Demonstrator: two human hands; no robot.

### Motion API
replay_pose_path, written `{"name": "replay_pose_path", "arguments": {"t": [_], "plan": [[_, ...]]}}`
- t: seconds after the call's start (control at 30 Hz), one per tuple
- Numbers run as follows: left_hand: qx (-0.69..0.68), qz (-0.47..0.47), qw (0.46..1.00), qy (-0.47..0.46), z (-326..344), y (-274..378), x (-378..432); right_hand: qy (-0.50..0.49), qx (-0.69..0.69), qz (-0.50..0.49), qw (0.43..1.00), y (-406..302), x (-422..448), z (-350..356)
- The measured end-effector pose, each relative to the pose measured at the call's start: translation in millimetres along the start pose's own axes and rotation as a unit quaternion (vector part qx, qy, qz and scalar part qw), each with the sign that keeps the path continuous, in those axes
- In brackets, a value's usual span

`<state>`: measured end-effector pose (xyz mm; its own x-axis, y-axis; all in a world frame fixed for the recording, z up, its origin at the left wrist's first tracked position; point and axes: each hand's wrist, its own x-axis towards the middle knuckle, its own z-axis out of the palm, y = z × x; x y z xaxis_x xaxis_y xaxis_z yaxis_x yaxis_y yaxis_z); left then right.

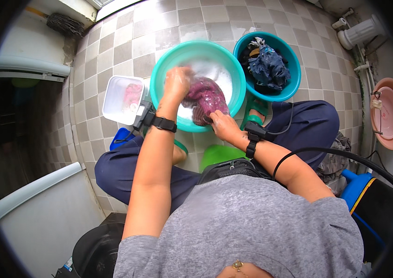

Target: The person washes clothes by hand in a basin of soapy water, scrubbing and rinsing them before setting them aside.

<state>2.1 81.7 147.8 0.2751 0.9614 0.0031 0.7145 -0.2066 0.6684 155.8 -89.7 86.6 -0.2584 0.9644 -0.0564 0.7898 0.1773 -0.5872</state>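
A green plastic basin (241, 81) on the tiled floor holds suds and a wet maroon cloth (208, 92). Over the basin's left part is my left hand (178, 80), its fingers curled and blurred near a reddish bit of cloth; what it grips is unclear. At the basin's near right rim, my right hand (223, 124) pinches the lower end of the maroon cloth. Darker brown, ribbed fabric (200, 116) lies beside that cloth, near my right fingers. Black straps with small devices are on both wrists.
A teal basin (299, 78) of dark clothes (269, 67) stands at the right. A white square tub (114, 93) with pink cloth sits at the left. Below are a green plastic object (217, 156) and my sandalled feet. A black cable loops over my right arm.
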Motion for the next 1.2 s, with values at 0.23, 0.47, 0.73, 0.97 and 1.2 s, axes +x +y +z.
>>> {"name": "replay_pose_path", "arguments": {"t": [0.23,0.47,0.73,0.97,1.2], "plan": [[-0.353,-0.186,0.911,-0.105,57,-44,-35,0.099,0.071,-0.01,0.992,-1,-1,4],[-0.589,-0.444,0.668,-0.097,88,-31,-76,0.047,0.657,0.178,0.731,-27,38,-27],[-0.726,-0.341,0.598,0.003,89,7,-83,0.246,0.217,0.289,0.899,-23,92,-1],[-0.816,-0.274,0.484,-0.158,70,-48,-69,0.202,0.204,0.078,0.955,-49,72,31],[-0.759,-0.348,0.55,-0.005,103,-13,-56,0.141,0.207,0.275,0.928,-9,116,1]]}}
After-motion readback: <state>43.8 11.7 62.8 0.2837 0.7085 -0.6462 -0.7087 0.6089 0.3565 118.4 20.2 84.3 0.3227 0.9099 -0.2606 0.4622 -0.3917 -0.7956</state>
